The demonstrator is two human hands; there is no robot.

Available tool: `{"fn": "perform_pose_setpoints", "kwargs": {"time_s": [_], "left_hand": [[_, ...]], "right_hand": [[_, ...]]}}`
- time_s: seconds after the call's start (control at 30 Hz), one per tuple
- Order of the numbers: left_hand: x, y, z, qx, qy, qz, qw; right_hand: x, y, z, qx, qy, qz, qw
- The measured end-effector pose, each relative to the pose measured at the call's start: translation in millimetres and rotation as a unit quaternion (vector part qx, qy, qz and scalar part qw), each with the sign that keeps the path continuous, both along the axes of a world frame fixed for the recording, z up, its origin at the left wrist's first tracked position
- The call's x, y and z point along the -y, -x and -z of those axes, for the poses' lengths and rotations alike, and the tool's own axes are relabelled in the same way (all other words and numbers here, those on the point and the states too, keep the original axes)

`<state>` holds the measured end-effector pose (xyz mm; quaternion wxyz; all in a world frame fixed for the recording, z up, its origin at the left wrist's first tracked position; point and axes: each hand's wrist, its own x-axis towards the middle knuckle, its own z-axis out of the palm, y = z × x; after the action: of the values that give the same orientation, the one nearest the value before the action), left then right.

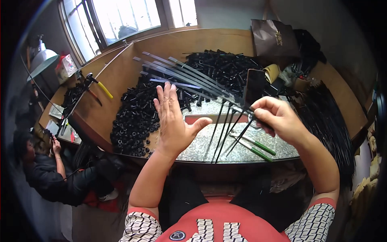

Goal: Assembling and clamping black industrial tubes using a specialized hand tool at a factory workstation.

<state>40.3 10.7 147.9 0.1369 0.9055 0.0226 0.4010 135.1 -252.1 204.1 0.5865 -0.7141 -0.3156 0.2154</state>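
My left hand point(171, 121) is raised above the bench with its fingers stretched up and its thumb apart, and nothing is in it. Just beyond its fingertips lie long grey ribs point(177, 74), fanned out like umbrella ribs; whether the fingers touch them I cannot tell. My right hand point(274, 119) is closed in a pinch at the end where the ribs come together. Thin black rods point(221, 131) hang from this joined end over the bench top. The exact part under my right fingers is hidden. Green-handled pliers point(258, 148) lie below my right hand.
A large heap of small black plastic parts point(137, 113) covers the bench's left and back. Long black rods point(326, 117) are piled at right. A dark upright panel point(254, 86) and brown paper bag point(274, 40) stand behind. Another person point(52, 165) sits working at far left.
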Motion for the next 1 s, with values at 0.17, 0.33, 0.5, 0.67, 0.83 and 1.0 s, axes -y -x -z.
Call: {"fn": "perform_pose_setpoints", "kwargs": {"time_s": [0.17, 0.33, 0.5, 0.67, 0.83, 1.0], "left_hand": [[-2, 3, 11, -0.036, -0.026, 0.096, 0.994], [24, 14, 11, -0.129, 0.240, 0.239, 0.932], [39, 13, 22, -0.102, 0.218, 0.200, 0.950], [54, 0, 41, 0.018, 0.190, 0.205, 0.960], [49, 0, 34, 0.088, 0.367, 0.257, 0.890], [35, 1, 3, 0.065, 0.313, 0.136, 0.938]], "right_hand": [[-33, 11, 7, -0.045, -0.008, -0.058, 0.997], [-52, 14, 18, -0.061, 0.008, -0.054, 0.997], [-63, 22, 15, -0.052, 0.001, -0.087, 0.995], [-63, 28, 15, -0.024, -0.005, -0.106, 0.994], [-44, 39, 40, -0.021, -0.072, -0.170, 0.983], [2, 54, 66, -0.060, 0.037, -0.211, 0.975]]}}
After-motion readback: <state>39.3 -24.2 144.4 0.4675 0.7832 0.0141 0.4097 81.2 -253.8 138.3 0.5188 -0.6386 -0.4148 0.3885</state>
